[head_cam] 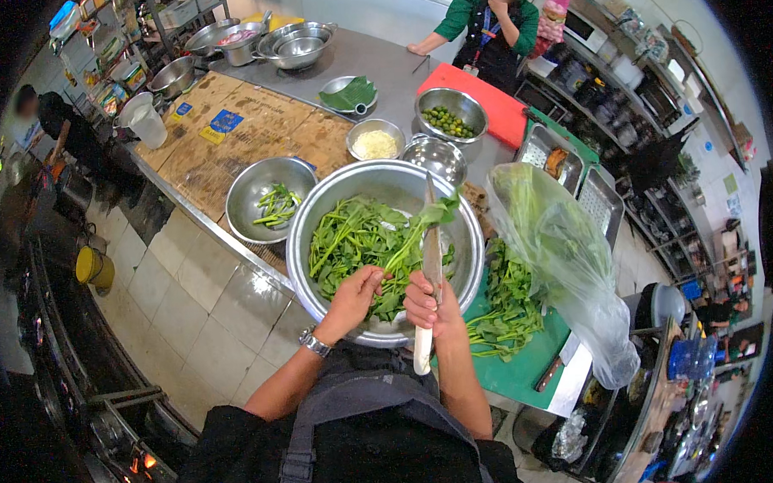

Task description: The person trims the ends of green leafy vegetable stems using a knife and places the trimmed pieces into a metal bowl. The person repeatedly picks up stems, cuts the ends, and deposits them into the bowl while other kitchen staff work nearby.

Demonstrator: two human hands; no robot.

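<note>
Over a large metal basin [295, 244] of cut leafy greens [354, 233], my left hand [355, 300] pinches the stems of a leafy green stalk [407, 250]. My right hand [435, 307] grips the white handle of a knife [432, 259], its blade pointing up and away from me, against the stalk. More leafy greens [507, 314] lie on the green cutting board [493, 378] right of the basin. A clear plastic bag [559, 261] of greens rests beside them. Left of the basin, a steel bowl [242, 211] holds a few cut stems [277, 206].
A second knife [557, 363] lies on the board's right side. Beyond the basin stand bowls of small green citrus fruits [447, 121] and a pale chopped ingredient [375, 143]. A person [491, 30] leans on the far table edge, by a red board [474, 98]. Flames [149, 460] show at lower left.
</note>
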